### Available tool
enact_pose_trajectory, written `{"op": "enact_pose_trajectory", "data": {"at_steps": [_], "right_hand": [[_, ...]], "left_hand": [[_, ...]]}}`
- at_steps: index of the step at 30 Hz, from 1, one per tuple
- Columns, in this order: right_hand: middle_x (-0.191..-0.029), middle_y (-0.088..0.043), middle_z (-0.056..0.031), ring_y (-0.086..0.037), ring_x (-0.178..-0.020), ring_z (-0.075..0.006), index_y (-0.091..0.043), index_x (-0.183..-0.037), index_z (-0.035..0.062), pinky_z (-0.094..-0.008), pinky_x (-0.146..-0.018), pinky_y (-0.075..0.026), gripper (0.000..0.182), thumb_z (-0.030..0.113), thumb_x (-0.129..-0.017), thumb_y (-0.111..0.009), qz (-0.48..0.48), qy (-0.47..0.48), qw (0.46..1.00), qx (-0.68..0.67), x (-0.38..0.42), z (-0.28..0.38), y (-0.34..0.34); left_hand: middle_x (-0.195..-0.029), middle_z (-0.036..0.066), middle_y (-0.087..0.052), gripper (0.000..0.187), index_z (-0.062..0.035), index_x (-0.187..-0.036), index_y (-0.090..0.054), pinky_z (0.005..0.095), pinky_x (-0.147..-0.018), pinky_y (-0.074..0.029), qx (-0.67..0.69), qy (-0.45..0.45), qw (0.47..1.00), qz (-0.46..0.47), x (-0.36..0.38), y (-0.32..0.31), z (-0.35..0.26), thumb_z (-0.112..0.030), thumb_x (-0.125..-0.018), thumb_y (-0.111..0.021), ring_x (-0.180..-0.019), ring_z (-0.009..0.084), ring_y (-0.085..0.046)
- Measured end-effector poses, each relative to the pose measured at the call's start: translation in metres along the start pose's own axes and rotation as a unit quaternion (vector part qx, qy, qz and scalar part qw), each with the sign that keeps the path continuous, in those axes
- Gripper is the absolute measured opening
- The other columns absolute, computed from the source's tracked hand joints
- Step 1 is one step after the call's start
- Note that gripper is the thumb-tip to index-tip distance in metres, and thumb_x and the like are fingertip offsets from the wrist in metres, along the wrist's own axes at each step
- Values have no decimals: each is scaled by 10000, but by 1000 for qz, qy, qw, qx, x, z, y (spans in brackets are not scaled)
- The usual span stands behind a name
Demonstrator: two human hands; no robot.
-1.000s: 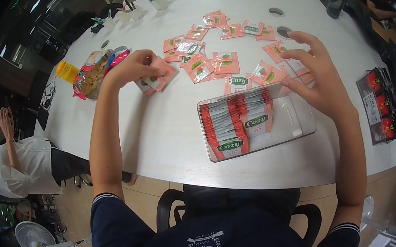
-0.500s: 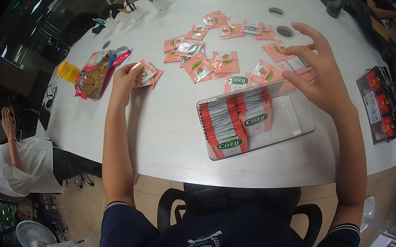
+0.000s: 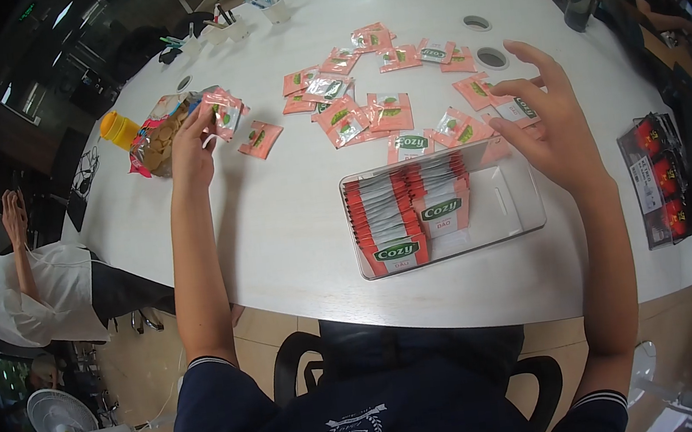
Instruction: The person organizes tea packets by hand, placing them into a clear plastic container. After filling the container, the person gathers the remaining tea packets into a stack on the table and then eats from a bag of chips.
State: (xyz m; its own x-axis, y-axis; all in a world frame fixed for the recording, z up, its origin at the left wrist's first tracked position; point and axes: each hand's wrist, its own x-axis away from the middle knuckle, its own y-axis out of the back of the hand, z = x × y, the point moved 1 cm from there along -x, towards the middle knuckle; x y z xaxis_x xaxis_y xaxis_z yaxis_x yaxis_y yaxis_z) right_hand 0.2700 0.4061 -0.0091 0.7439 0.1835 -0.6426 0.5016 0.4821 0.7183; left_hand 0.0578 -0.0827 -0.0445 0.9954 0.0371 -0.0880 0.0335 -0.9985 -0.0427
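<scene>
Left hand (image 3: 192, 152) pinching packets (image 3: 223, 115), right hand (image 3: 556, 130) empty.
The pinch takes one side, probably to keep them together, toward the table's (image 3: 298, 247) left edge; the right hand spreads by the far right corner of the box (image 3: 526, 224), near the table's front edge, where sachets (image 3: 389, 218) stand upright, likely saving room.

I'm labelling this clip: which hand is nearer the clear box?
Right. The right hand is by the far right corner of the clear box, contact unclear; the left hand, holding sachets, is well left of the box.
</scene>
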Motion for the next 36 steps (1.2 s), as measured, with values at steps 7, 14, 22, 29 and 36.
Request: {"op": "enact_pose_trajectory", "data": {"at_steps": [7,14,22,29,36], "right_hand": [[-1315,-645,-129,-627,-1240,-291,-727,-1076,43,-377,-901,-557,258,183,-875,-808,-13,-81,992,-100,-9,4,-4],[-1030,-751,-168,-703,-895,-253,-754,-1059,-39,-387,-757,-552,582,508,-863,-794,133,-109,964,-204,-129,72,-28],[-719,-707,-57,-628,-637,-125,-751,-882,-26,-308,-601,-505,391,361,-919,-797,126,-99,939,-304,-171,92,-64],[-711,-642,12,-587,-650,-57,-752,-972,-18,-238,-574,-436,228,199,-922,-800,105,-49,983,-144,-139,73,29],[-746,-655,-10,-590,-681,-68,-753,-959,-36,-236,-613,-433,183,125,-888,-805,12,-56,988,-144,-106,55,71]], "left_hand": [[-1331,103,-634,411,38,-1413,-561,319,-1039,-540,269,38,962,-12,0,-15,-4,-30,-1019,-659,-1263,197,-612],[-1330,130,-660,465,32,-1454,-483,336,-1062,-552,223,-55,964,137,37,-111,-54,-131,-1046,-637,-1211,193,-669],[-1252,99,-694,400,-33,-1357,-622,370,-1035,-537,214,-48,942,255,86,-138,-58,-293,-1057,-663,-1163,182,-660],[-1212,213,-706,767,52,-1255,-681,378,-944,-535,-508,-109,854,21,19,-24,4,-551,-807,-839,-1136,288,-672],[-1036,182,-735,726,56,-1152,-686,360,-816,-550,-481,10,871,102,-8,-15,27,-483,-721,-912,-923,266,-709]]}}
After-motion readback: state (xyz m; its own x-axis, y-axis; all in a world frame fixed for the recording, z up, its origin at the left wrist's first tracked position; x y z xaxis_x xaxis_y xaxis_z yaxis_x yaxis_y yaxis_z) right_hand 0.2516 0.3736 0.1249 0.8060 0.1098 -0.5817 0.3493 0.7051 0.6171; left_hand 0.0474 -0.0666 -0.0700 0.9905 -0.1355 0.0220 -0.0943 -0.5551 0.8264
